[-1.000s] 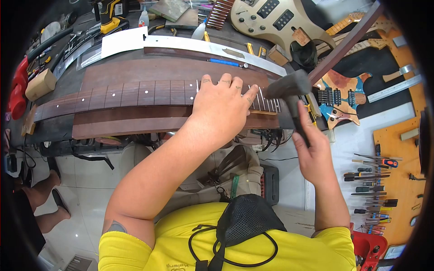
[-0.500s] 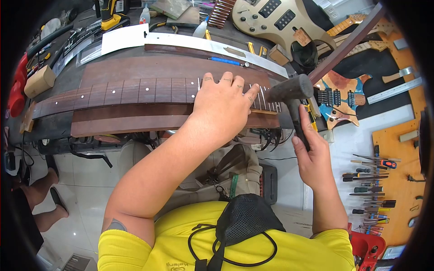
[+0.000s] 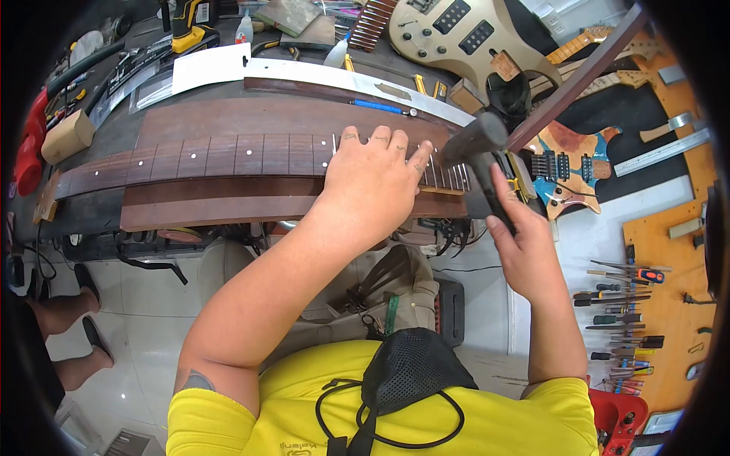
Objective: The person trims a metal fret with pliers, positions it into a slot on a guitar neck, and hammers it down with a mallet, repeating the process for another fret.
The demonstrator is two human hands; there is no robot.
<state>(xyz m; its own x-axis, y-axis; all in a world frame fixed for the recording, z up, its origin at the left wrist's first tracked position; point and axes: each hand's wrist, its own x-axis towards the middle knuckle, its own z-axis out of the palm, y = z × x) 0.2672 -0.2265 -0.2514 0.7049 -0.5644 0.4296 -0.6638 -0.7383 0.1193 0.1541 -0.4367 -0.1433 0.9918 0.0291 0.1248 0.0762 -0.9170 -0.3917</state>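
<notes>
A long dark fretboard on a guitar neck (image 3: 228, 156) lies across a brown board (image 3: 205, 114) on the bench. White dots mark it, and shiny frets (image 3: 455, 178) show at its right end. My left hand (image 3: 372, 163) grips the neck from above, fingers apart and bent at the far edge, with the fingertips hidden. In my right hand (image 3: 525, 243) is a dark-headed hammer (image 3: 477, 137), its handle held with the thumb laid along it. The hammer head overlaps the neck's right end in this view, close to my left little finger.
A white straightedge (image 3: 342, 76) and a blue pen-like tool (image 3: 380, 106) lie behind the neck. Guitar bodies (image 3: 437, 45) rest at the back right. Several hand tools (image 3: 623, 319) line the wooden surface at right. A person's legs (image 3: 68, 327) show at far left.
The hammer has swung a little left and its head has tilted over the fretted end. My right hand has shifted slightly left with it. My left hand stays on the neck.
</notes>
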